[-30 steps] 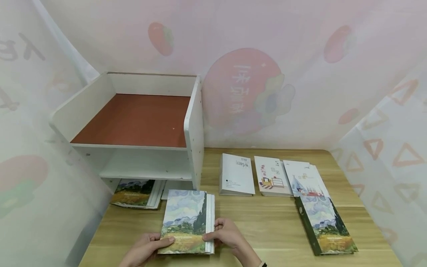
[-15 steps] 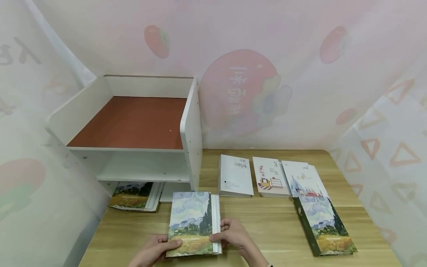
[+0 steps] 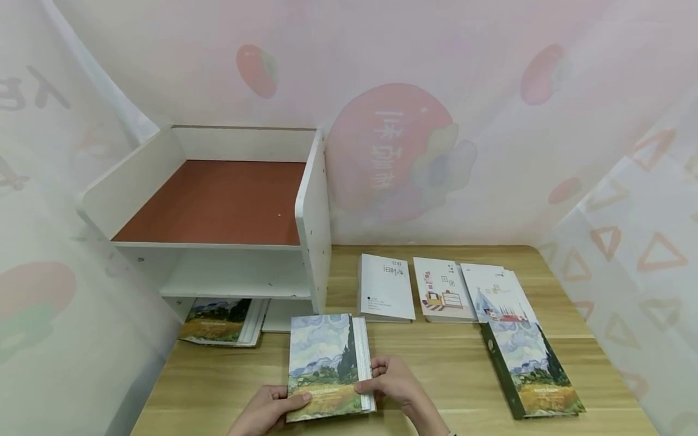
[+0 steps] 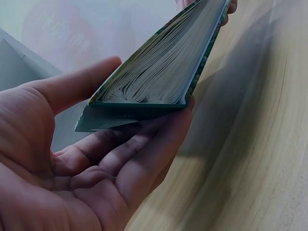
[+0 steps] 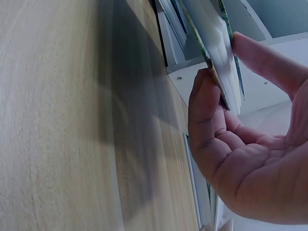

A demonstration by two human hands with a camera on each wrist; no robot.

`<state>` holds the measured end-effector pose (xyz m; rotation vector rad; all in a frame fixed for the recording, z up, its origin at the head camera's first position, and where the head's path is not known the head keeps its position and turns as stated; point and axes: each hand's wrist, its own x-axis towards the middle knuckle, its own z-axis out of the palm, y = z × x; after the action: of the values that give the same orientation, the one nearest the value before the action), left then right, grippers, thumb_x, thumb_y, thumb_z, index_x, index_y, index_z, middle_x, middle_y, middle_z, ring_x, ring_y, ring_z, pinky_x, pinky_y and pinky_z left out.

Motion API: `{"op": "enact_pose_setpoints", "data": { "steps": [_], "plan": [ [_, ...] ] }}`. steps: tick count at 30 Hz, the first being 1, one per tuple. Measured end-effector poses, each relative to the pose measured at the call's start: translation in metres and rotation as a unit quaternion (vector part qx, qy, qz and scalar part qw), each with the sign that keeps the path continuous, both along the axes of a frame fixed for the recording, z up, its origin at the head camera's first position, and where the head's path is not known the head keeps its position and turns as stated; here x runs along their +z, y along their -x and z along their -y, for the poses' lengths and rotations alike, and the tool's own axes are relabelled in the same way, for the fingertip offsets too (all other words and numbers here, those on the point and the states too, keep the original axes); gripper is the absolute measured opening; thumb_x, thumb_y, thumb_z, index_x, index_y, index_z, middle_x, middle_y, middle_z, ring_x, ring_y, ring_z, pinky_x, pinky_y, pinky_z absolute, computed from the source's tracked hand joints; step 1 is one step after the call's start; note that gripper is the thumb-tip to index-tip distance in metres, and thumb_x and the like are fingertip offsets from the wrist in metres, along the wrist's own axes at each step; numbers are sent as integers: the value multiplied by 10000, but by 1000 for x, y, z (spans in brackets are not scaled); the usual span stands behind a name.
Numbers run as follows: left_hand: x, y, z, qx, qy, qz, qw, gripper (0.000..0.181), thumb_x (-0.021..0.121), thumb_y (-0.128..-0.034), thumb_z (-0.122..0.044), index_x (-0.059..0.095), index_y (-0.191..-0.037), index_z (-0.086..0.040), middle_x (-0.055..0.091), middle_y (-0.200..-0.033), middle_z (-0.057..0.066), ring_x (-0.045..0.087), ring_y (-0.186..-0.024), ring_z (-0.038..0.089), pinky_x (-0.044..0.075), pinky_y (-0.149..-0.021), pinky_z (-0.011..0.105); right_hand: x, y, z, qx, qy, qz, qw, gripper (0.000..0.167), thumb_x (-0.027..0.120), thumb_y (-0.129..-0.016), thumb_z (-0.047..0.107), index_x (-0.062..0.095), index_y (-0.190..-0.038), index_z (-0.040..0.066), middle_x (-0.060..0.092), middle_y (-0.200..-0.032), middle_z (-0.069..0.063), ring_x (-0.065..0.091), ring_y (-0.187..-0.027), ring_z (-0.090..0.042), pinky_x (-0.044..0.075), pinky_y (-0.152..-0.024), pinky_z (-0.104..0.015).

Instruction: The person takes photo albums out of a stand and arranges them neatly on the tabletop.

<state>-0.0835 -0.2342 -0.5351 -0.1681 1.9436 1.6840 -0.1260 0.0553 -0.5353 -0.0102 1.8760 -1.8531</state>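
Note:
Both hands hold a photo album [image 3: 322, 363] with a painted landscape cover above the wooden table, in front of the shelf. My left hand [image 3: 268, 409] grips its left lower side, thumb on the cover and fingers beneath; the left wrist view shows the green spine and fanned pages [image 4: 154, 77] between thumb and fingers. My right hand [image 3: 397, 384] pinches the opposite, page side, thumb on top. In the right wrist view the album's page edge [image 5: 221, 53] sits between thumb and curled fingers. A similar album [image 3: 215, 321] lies in the shelf's bottom compartment.
The white shelf [image 3: 313, 218] with a brown top board stands at the back left. Along the back right lie a white album [image 3: 386, 287], an album with a furniture drawing [image 3: 444, 287] and a tent-picture album [image 3: 498, 293]. Another landscape album [image 3: 537, 369] lies at the right.
The held album and both hands have moved to the right, away from the shelf's lower opening. The albums on the table and in the shelf stay put.

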Motion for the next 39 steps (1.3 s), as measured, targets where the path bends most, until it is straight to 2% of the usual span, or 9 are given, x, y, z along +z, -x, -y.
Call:
{"op": "enact_pose_setpoints", "data": {
  "steps": [15,21,28,34,39],
  "plan": [
    [1,0,-9,77,216,-99,9997,550,743,-870,-437,328,-596,-201,281,-493,-58,248,-437,105,385,-560,267,-4,2,-4,14,-50,-77,10000,283,817,-751,-32,572,-893,-28,475,-635,10,466,-535,-107,431,-490,-242],
    [2,1,-13,80,166,-167,9997,552,750,-865,-435,326,-597,-203,278,-494,-59,244,-440,103,370,-546,265,-2,2,-6,-8,-16,-99,9999,283,823,-743,-34,591,-905,-41,525,-655,-3,498,-556,-112,462,-514,-254],
    [2,2,-16,105,167,-100,9998,562,759,-855,-438,312,-605,-206,276,-504,-56,251,-444,106,386,-561,270,0,1,-9,-42,13,-166,9999,268,818,-735,-48,611,-906,-50,588,-681,-23,548,-578,-119,497,-532,-262],
    [3,3,-19,88,39,-75,9999,570,763,-861,-402,294,-603,-206,257,-510,-57,224,-452,106,356,-549,264,-2,1,-12,-22,-49,-93,9999,265,815,-745,-46,589,-885,-32,524,-647,-5,507,-569,-119,476,-530,-260],
    [2,3,-23,95,-38,-105,9999,553,768,-862,-379,315,-598,-205,269,-509,-59,238,-453,104,340,-537,263,-4,2,-17,55,-37,-37,10000,250,804,-765,-42,618,-931,-51,587,-689,-28,553,-587,-124,503,-537,-270]
  ]
}}
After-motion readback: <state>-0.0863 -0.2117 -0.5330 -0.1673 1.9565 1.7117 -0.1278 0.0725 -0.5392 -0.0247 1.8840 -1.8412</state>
